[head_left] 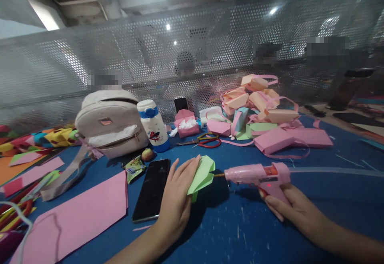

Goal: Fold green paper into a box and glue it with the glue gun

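Observation:
My left hand (180, 188) grips a folded piece of light green paper (204, 173), with its open edge turned to the right. A pink hot glue gun (252, 174) is in my right hand (291, 204), fingers wrapped round its handle. The gun's nozzle points left and reaches the edge of the green paper; whether it touches cannot be made out. A long clear glue stick (333, 171) runs out of the gun's back. Just left of my left hand lies a black phone (151, 190).
Pink card (87, 216) covers the table's front left. Behind it stand a white backpack (112, 122) and a bottle (153, 128). Scissors (199, 140) lie mid-table before a pink tissue box (186, 126). Folded paper baskets (264, 104) are piled at the back right, against a perforated metal screen (210, 40).

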### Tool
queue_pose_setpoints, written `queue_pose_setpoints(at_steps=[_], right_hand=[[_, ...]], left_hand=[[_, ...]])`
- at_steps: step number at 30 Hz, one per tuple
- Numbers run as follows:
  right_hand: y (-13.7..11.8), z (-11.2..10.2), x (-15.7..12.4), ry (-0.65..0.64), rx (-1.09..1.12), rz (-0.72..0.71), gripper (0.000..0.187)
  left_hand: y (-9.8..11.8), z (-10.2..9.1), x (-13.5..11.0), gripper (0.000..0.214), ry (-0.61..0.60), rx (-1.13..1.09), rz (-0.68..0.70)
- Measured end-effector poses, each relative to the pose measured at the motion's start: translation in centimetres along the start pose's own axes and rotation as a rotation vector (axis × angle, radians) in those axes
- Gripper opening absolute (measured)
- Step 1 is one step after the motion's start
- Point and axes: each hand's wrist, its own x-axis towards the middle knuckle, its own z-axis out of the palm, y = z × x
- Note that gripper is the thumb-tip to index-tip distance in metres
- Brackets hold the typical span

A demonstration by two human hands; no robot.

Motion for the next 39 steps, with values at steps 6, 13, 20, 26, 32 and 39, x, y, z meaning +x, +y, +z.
queue_pose_setpoints(at_steps=[6,13,20,26,32,39], right_hand=[[0.1,0.0,0.1,0.028,-0.005,-0.004,0.045],[-0.1,0.1,0.3,0.055,-0.040,0.009,0.050],[-0.9,0.4,-0.2,0.084,-0.006,0.025,0.049],[-0.7,0.5,-0.1,0.080,-0.020,0.022,0.053],[0.1,0.7,-0.4,0.041,0.025,0.013,0.046],[-0.4,0.5,-0.3,0.055,0.034,0.035,0.046]], left_hand=[[0.0,0.0,0.0,0.062,-0.005,0.005,-0.005],[-0.1,0.0,0.0,0.060,-0.003,0.009,0.002],[-0.2,0.2,0.0,0.058,-0.015,0.023,-0.012],[-0.2,0.3,0.1,0.054,-0.006,0.030,-0.001],[-0.2,0.2,0.0,0.057,0.000,0.024,-0.001],[-0.2,0.2,0.1,0.061,0.002,0.033,0.004]])
